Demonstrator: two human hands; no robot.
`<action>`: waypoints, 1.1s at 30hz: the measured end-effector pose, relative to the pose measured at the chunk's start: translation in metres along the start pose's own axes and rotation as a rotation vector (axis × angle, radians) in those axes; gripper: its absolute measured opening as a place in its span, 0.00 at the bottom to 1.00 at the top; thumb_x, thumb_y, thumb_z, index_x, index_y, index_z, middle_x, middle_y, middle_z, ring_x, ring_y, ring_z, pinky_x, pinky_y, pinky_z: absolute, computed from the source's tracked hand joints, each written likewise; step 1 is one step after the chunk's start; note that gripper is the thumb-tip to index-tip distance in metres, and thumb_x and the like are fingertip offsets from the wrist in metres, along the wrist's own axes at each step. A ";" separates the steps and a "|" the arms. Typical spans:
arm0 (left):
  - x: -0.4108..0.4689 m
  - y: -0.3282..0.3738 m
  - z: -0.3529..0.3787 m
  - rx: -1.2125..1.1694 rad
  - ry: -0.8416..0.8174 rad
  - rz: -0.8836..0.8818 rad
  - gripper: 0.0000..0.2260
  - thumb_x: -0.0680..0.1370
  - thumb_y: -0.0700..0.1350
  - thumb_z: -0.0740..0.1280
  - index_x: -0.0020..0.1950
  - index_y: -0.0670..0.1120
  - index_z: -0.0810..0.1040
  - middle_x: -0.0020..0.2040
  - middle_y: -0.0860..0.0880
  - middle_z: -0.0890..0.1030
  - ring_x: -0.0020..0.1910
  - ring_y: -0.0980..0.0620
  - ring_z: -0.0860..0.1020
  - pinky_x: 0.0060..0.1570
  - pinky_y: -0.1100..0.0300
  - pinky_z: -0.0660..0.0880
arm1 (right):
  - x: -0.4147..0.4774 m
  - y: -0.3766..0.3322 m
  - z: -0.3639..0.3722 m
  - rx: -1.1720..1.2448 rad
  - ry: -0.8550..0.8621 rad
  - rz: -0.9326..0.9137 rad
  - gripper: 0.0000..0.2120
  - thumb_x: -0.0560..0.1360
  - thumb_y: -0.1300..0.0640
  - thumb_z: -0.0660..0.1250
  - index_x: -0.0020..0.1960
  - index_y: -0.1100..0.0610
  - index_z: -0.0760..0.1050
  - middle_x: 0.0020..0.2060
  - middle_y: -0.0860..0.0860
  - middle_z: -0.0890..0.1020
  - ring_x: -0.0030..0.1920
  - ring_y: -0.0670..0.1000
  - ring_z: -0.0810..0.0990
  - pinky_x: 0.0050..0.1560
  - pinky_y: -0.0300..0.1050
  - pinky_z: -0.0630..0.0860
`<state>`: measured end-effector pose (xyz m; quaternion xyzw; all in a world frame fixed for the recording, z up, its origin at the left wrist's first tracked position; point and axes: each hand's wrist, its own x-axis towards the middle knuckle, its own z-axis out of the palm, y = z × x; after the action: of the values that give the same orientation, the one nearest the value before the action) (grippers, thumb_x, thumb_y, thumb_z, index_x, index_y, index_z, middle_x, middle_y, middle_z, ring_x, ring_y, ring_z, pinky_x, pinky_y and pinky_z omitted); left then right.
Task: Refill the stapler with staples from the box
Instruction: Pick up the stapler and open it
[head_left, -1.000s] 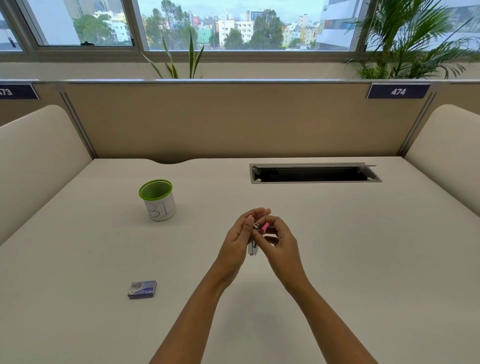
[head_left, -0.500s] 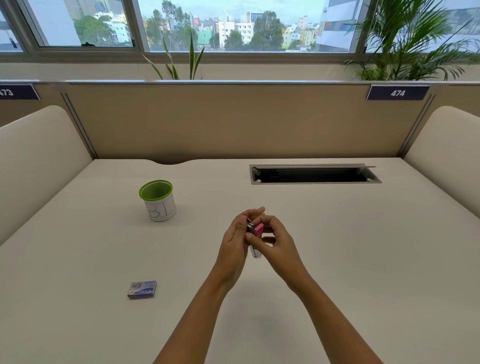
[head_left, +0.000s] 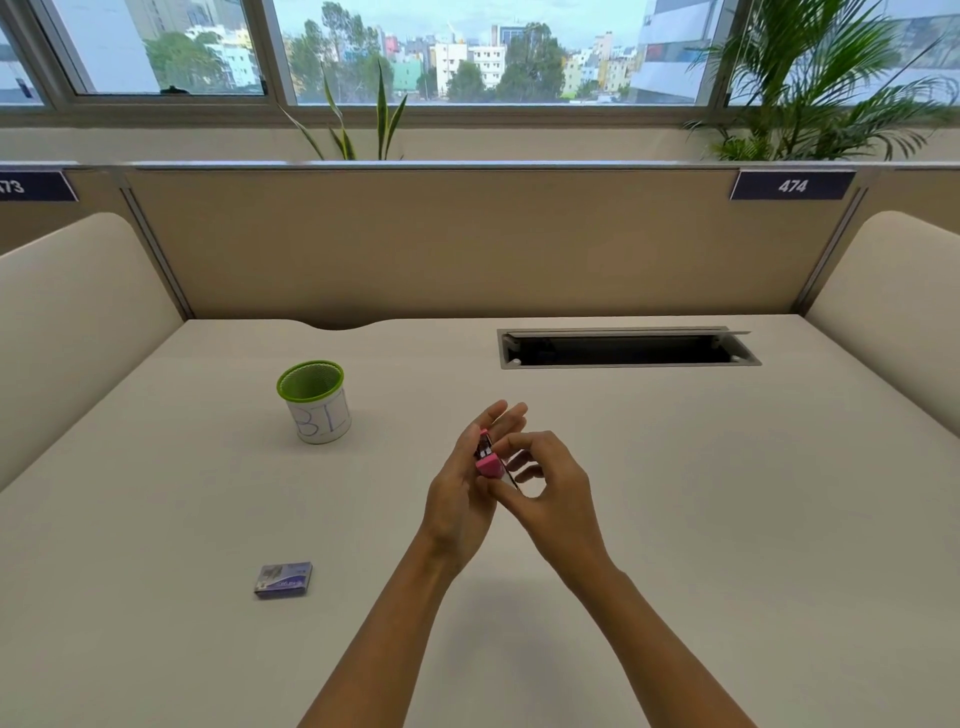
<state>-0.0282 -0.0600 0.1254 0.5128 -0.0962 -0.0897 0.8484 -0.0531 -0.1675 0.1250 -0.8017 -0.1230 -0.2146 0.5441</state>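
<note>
A small pink stapler (head_left: 487, 460) is held above the middle of the desk, its metal parts showing between the fingers. My left hand (head_left: 462, 488) cradles it from the left with the fingers stretched upward. My right hand (head_left: 550, 488) pinches its lower end from the right with thumb and forefinger. The small purple staple box (head_left: 284, 580) lies shut on the desk, well to the lower left of both hands. Whether the stapler is hinged open is partly hidden by my fingers.
A white mesh pen cup with a green rim (head_left: 315, 401) stands at the left back. An open cable slot (head_left: 626, 347) is set into the desk at the back right. Beige partition panels (head_left: 467, 244) enclose the desk on three sides.
The stapler has turned in my hands so its pink body now faces the camera. My left fingers have straightened upward, and my right fingers have shifted lower on it.
</note>
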 end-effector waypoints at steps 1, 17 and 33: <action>0.000 0.000 0.000 0.000 0.001 0.002 0.19 0.80 0.51 0.49 0.67 0.49 0.70 0.64 0.51 0.78 0.64 0.50 0.75 0.54 0.59 0.78 | 0.000 0.000 0.000 -0.004 0.007 -0.003 0.12 0.69 0.56 0.74 0.50 0.50 0.76 0.47 0.47 0.80 0.46 0.43 0.79 0.45 0.32 0.76; -0.002 -0.006 0.000 0.230 0.010 0.102 0.15 0.77 0.51 0.56 0.59 0.49 0.76 0.61 0.53 0.80 0.62 0.51 0.76 0.58 0.62 0.75 | 0.015 0.010 -0.011 0.154 -0.214 0.198 0.03 0.77 0.54 0.64 0.47 0.46 0.71 0.44 0.49 0.77 0.45 0.46 0.78 0.48 0.38 0.78; -0.010 -0.012 0.020 0.135 0.154 0.094 0.16 0.75 0.54 0.56 0.58 0.53 0.77 0.64 0.52 0.77 0.61 0.55 0.76 0.60 0.59 0.74 | 0.006 0.013 0.014 0.361 -0.136 0.312 0.08 0.79 0.51 0.59 0.46 0.55 0.70 0.36 0.52 0.76 0.34 0.44 0.75 0.33 0.31 0.73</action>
<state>-0.0437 -0.0804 0.1232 0.5691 -0.0604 -0.0033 0.8201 -0.0393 -0.1602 0.1125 -0.7133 -0.0703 -0.0481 0.6957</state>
